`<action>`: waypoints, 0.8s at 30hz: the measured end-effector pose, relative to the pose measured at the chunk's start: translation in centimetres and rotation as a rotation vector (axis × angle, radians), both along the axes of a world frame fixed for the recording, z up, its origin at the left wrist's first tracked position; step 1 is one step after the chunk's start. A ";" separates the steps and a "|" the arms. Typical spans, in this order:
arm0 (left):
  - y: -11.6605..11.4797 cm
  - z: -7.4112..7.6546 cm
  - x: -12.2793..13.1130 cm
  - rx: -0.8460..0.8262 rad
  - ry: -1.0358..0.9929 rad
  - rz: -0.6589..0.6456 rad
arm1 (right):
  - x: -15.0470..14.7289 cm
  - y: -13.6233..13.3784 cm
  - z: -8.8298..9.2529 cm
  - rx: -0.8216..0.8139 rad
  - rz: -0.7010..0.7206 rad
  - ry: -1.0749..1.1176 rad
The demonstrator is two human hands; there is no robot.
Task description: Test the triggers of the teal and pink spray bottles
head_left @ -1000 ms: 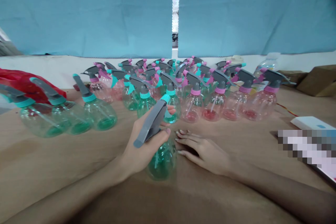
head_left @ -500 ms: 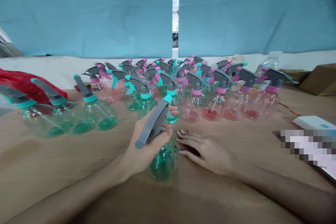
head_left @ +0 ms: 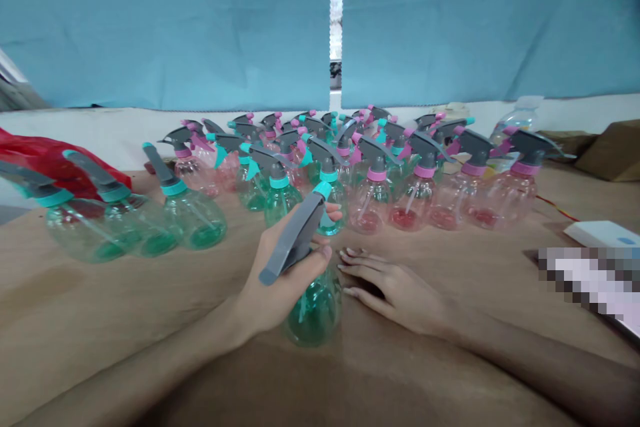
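Note:
My left hand (head_left: pixel 285 267) is closed around the neck of a clear green spray bottle (head_left: pixel 314 320) standing on the table. The bottle's grey trigger head, with a teal nozzle, rises above the hand and points away from me; its collar is hidden by the fingers. My right hand (head_left: pixel 395 287) lies palm down on the table just right of that bottle, fingers stretched toward it and holding nothing. Beyond the hands stands a front row of spray bottles, green ones (head_left: pixel 281 203) near the middle and pink ones (head_left: pixel 367 210) to the right.
Several green bottles (head_left: pixel 197 223) stand at left beside a red plastic bag (head_left: pixel 75 163). More bottles crowd the back by the wall. On the right are a white box (head_left: pixel 600 235), a blurred-out flat object (head_left: pixel 590 287), a cardboard box (head_left: pixel 613 150) and a clear plastic bottle (head_left: pixel 523 110).
The whole view has shifted very slightly, so things appear a little further right. Both hands keep the same pose, and the left one still grips the same bottle.

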State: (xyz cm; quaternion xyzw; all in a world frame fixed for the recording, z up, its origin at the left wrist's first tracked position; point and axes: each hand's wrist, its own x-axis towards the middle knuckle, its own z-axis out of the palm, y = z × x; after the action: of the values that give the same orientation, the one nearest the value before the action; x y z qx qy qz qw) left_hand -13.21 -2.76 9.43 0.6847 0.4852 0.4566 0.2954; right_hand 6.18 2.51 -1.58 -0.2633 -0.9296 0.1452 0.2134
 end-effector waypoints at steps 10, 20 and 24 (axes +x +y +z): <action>-0.1 -0.2 -0.1 -0.019 0.021 -0.004 | 0.0 0.0 0.0 -0.012 0.006 0.018; -0.1 -0.4 -0.9 -0.047 0.116 0.008 | 0.0 0.0 0.0 -0.004 0.003 0.005; 0.0 -0.3 -0.9 -0.031 0.088 0.003 | 0.0 0.0 0.0 -0.014 0.005 0.027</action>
State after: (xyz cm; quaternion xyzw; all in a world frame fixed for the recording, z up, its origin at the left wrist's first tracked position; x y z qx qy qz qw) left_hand -14.11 -2.81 9.12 0.6988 0.5059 0.4188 0.2836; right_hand 6.16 2.52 -1.59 -0.2605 -0.9261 0.1559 0.2238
